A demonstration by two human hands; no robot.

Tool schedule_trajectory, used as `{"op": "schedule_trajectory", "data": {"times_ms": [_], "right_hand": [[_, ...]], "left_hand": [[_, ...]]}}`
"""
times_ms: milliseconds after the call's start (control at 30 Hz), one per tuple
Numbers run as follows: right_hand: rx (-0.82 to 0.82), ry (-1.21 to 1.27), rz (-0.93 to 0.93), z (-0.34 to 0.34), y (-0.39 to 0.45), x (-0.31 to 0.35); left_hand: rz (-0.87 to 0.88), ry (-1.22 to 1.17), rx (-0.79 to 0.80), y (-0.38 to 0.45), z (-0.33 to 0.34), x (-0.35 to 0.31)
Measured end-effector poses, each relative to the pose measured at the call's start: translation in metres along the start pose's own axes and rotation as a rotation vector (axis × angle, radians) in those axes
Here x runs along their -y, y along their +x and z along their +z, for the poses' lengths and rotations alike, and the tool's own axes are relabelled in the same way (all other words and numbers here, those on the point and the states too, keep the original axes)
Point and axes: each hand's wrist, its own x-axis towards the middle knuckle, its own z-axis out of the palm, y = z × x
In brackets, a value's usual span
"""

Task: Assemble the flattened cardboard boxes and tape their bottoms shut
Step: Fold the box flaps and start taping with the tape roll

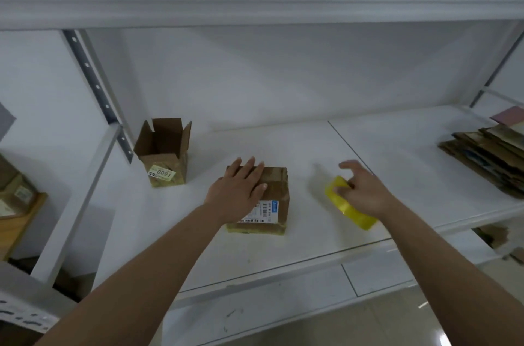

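Cardboard first, head view: your closed box [270, 198] sits mid-shelf on the white shelf [283, 144], a shipping label [262, 211] on its near face. Your left hand [241, 189] lies flat on top of it, fingers straight and together, pressing down — nothing curled round anything.

Approx. to the right, just beside the box but not touching it, your right hand [365, 192] holds the yellow tape roll [350, 204]: thumb and fingers bent round the roll's top, index finger sticking out loose. Can't tell if the roll rests on the shelf or is lifted a little.

Back left, well apart from both hands, 1 open box [164, 153] stands upright with its 4 flaps up, a yellow sticker [161, 174] on the front.

Far right — a stack of flattened boxes [487, 158] lies on the shelf, edge cut off by the frame. At far left, on another unit, more cardboard [17, 192] shows, blurred.
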Motion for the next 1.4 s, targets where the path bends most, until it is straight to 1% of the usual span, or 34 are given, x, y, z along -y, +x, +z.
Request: {"op": "schedule_trajectory", "data": {"times_ms": [100, 133, 200, 267, 367, 500, 600, 700, 867, 967, 1067, 1133, 1233, 1400], "right_hand": [[0.017, 0.357, -0.122, -0.029, -0.007, 0.045], [0.048, 0.432, -0.177, -0.036, -0.011, 0.061], [0.141, 0.477, -0.274, -0.043, -0.018, 0.090], [0.235, 0.445, -0.331, -0.036, -0.020, 0.109], [0.289, 0.363, -0.349, -0.016, -0.015, 0.123], [0.319, 0.276, -0.380, -0.006, -0.008, 0.135], [0.355, 0.200, -0.413, -0.001, -0.008, 0.143], [0.351, 0.168, -0.420, 0.004, -0.006, 0.147], [0.358, 0.114, -0.406, 0.005, -0.003, 0.152], [0.396, 0.049, -0.400, 0.007, -0.002, 0.157], [0.428, -0.009, -0.395, 0.007, 0.000, 0.160], [0.437, -0.024, -0.379, 0.006, 0.003, 0.163], [0.447, -0.083, -0.357, 0.005, 0.006, 0.165], [0.603, -0.162, -0.360, 0.003, 0.008, 0.147]], "left_hand": [[-0.002, -0.072, -0.002, -0.001, -0.004, -0.001], [-0.004, -0.114, 0.000, -0.002, -0.006, -0.001], [-0.001, -0.208, 0.002, -0.005, -0.009, -0.002], [-0.001, -0.302, 0.004, -0.009, -0.012, -0.002], [0.029, -0.390, -0.023, -0.014, -0.016, -0.001], [0.070, -0.571, -0.180, -0.012, -0.009, 0.004], [0.098, -0.698, -0.264, -0.012, 0.000, 0.006], [0.058, -0.806, -0.341, -0.020, -0.009, -0.004], [-0.019, -0.976, -0.399, -0.024, -0.008, -0.012], [-0.075, -1.131, -0.384, -0.014, 0.002, -0.006], [-0.129, -1.193, -0.348, -0.011, 0.001, -0.006], [-0.155, -1.232, -0.378, -0.010, -0.004, -0.006], [-0.136, -1.237, -0.430, -0.007, -0.006, -0.007], [-0.146, -1.224, -0.467, -0.004, -0.002, -0.002]]}}
